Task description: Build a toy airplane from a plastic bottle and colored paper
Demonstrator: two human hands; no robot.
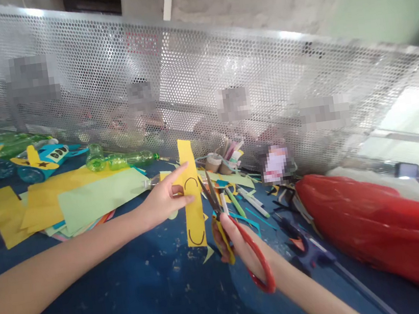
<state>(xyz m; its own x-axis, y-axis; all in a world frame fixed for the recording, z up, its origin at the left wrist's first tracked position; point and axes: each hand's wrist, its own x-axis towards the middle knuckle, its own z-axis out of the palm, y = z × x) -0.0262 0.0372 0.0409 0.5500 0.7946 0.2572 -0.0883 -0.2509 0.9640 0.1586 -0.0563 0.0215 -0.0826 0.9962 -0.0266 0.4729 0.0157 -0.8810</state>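
Observation:
My left hand (pixel 166 198) pinches a yellow paper strip (pixel 194 215) from its left side, holding it upright above the table. Two curved dark lines are drawn on the strip, one near the middle and one by the lower end. In my right hand (pixel 239 240) is a pair of scissors (pixel 216 205) with one red and one yellow handle. Its blades are parted and point up, just right of the strip's right edge. Part of the yellow handle is hidden by my fingers.
Yellow and green paper sheets (pixel 99 200) lie left on the blue table (pixel 136 300). Behind are a blue and yellow toy plane (pixel 53 157) and green bottles (pixel 132 159). Markers (pixel 252 202), a glue gun (pixel 314 246) and a red plastic bag (pixel 376 222) lie right, before a perforated metal screen (pixel 190 67).

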